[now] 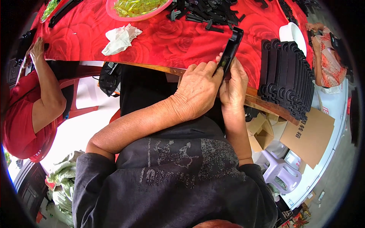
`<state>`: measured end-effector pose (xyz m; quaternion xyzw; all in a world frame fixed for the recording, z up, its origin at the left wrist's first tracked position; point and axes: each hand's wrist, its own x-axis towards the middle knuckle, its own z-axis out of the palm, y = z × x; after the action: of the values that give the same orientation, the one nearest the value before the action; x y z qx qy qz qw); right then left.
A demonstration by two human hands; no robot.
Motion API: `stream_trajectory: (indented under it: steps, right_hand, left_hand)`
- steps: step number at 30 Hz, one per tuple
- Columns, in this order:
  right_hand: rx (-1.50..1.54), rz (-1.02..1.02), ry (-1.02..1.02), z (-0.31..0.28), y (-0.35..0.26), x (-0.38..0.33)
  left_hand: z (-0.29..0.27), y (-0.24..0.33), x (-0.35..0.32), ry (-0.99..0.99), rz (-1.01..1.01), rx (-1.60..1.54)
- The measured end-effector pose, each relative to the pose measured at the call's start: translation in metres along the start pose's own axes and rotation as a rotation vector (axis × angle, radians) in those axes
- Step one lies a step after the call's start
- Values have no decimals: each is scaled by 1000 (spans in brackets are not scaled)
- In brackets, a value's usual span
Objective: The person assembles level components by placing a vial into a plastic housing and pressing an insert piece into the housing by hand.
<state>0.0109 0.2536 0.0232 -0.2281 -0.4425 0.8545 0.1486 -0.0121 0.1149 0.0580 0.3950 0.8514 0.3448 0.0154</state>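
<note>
Both my hands are closed around a long black plastic part, a narrow channel-like piece held tilted at the table's near edge. My left hand presses its fingers onto the part's lower end from the left. From the right and below, my right hand supports it, fingers curled about its side. Something small and yellowish shows inside the channel near my left fingertips, too small to name. To the right lies a stack of similar long black parts, lined up side by side at the table's corner.
A red rose-patterned cloth covers the table. On it are a pink basin of yellow-green clear pieces, a heap of small black parts, a crumpled white tissue and a white bowl. Co-workers sit left and right; cardboard boxes stand below right.
</note>
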Motion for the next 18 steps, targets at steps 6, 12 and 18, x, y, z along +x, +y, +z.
stream_trajectory:
  steps: [6,12,18]
  right_hand:
    - [4,-21,17,-1,-1,0]
    - [22,8,-16,-5,-5,3]
    - [30,-5,-24,-7,-4,4]
  left_hand:
    - [-5,2,-6,-35,2,-25]
    - [-7,-1,-16,8,22,-148]
    - [-10,0,-7,5,9,-121]
